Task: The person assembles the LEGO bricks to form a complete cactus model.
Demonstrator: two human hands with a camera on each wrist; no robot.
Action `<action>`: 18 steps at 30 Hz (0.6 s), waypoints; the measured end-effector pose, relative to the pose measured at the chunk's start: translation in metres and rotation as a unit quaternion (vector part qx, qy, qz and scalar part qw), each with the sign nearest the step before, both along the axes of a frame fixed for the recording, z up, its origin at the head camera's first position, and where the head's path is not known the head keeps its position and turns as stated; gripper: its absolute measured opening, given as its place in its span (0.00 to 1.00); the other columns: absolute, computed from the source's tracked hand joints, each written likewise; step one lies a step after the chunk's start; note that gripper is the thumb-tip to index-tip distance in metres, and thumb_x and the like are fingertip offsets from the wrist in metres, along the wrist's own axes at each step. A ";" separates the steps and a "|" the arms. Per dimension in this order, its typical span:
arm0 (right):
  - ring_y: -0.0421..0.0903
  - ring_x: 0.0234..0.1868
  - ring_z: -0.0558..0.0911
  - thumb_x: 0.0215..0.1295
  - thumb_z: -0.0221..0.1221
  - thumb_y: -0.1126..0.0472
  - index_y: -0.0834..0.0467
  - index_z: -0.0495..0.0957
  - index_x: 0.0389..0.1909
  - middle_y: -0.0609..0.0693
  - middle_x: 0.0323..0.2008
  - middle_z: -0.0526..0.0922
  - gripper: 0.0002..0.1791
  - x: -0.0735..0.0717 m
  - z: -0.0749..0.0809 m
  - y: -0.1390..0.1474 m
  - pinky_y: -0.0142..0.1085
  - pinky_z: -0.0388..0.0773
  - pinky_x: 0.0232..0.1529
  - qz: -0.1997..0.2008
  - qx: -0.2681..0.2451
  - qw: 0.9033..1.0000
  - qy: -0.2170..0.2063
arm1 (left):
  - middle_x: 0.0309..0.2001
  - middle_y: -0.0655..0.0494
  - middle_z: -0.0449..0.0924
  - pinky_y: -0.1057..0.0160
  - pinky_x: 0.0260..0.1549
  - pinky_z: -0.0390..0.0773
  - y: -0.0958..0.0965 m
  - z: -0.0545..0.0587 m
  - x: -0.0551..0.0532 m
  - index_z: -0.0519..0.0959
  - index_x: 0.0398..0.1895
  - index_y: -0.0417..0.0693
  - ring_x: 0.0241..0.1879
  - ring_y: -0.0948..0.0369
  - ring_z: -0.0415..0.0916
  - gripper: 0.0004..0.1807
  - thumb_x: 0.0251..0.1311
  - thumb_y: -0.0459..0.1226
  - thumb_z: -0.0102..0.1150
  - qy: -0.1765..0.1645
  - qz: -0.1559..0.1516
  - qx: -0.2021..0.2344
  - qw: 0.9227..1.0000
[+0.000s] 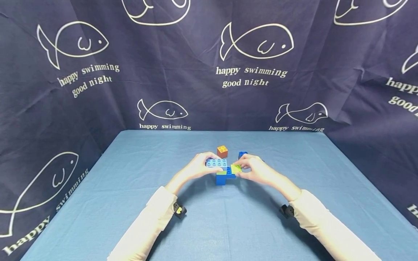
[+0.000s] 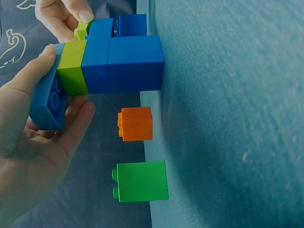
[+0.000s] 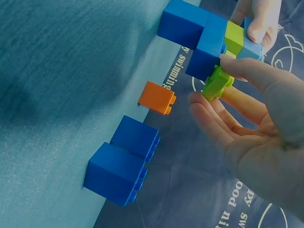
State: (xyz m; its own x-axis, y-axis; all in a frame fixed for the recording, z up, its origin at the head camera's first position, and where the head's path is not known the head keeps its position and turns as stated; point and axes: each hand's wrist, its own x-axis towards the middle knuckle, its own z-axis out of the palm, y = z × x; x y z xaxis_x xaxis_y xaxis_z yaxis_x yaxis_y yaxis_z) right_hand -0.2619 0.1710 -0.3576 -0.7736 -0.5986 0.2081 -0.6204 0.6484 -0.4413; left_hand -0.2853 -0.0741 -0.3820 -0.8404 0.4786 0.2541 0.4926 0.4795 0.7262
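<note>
My left hand point(image 1: 196, 166) grips a light blue brick point(image 1: 216, 163) with eight studs, thumb on the near side and fingers behind. This brick sits on top of a stack and juts out to the left. Under it come a lime brick point(image 2: 72, 69), a longer blue brick point(image 2: 97, 61) that overhangs to the right, and a blue brick point(image 1: 220, 180) at the bottom. Between thumb and fingers, my right hand point(image 1: 258, 170) pinches a thin lime brick point(image 3: 218, 83). It is close over the overhanging end of the longer blue brick, with the thumb tip right at that brick.
Behind the stack stands an orange brick point(image 1: 222, 151). Two blue bricks point(image 3: 116, 173) are side by side at the back right. A green brick point(image 2: 142, 183) shows in the left wrist view, beyond the orange one. Dark printed cloth point(image 1: 209, 90) hangs around the blue table point(image 1: 209, 224).
</note>
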 end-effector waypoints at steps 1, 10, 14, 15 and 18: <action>0.51 0.39 0.81 0.55 0.66 0.63 0.62 0.82 0.46 0.51 0.35 0.78 0.16 0.000 0.000 0.000 0.42 0.80 0.41 0.000 0.003 1.000 0.000 | 0.38 0.55 0.81 0.65 0.40 0.76 0.000 0.000 0.000 0.79 0.43 0.46 0.37 0.62 0.76 0.22 0.48 0.48 0.69 -0.001 0.000 0.000 1.000; 0.49 0.38 0.80 0.55 0.66 0.63 0.62 0.81 0.46 0.51 0.34 0.77 0.16 0.001 0.003 -0.002 0.40 0.81 0.41 0.000 0.016 1.000 0.005 | 0.38 0.56 0.81 0.64 0.41 0.76 0.000 0.002 0.000 0.79 0.44 0.47 0.38 0.63 0.76 0.21 0.49 0.46 0.69 -0.022 -0.002 -0.003 1.000; 0.49 0.38 0.80 0.54 0.66 0.64 0.63 0.81 0.46 0.51 0.34 0.77 0.17 0.002 0.004 -0.002 0.41 0.80 0.42 0.001 0.016 1.000 0.000 | 0.38 0.56 0.81 0.64 0.41 0.75 -0.001 0.001 0.000 0.79 0.44 0.47 0.38 0.63 0.76 0.21 0.48 0.46 0.70 -0.024 -0.001 -0.003 1.000; 0.49 0.38 0.80 0.54 0.66 0.64 0.63 0.81 0.46 0.51 0.34 0.77 0.17 0.001 0.004 -0.002 0.41 0.80 0.41 0.001 0.016 1.000 0.000 | 0.38 0.56 0.81 0.64 0.41 0.75 -0.001 0.001 0.000 0.79 0.44 0.47 0.38 0.63 0.76 0.21 0.48 0.46 0.70 -0.024 -0.001 -0.002 1.000; 0.50 0.38 0.80 0.54 0.66 0.64 0.62 0.81 0.46 0.51 0.34 0.77 0.17 0.001 0.004 -0.002 0.41 0.80 0.42 0.001 0.017 1.000 -0.003 | 0.39 0.56 0.81 0.64 0.41 0.76 -0.001 0.001 -0.001 0.79 0.44 0.47 0.38 0.63 0.76 0.21 0.49 0.47 0.70 -0.019 -0.005 -0.001 1.000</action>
State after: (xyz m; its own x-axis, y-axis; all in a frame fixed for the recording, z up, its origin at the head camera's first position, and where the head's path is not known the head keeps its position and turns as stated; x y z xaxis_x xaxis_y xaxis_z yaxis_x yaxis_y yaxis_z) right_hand -0.2613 0.1693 -0.3533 -0.7738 -0.6065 0.1830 -0.6188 0.6619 -0.4229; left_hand -0.2867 -0.0750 -0.3808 -0.8449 0.4875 0.2203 0.4690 0.4770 0.7433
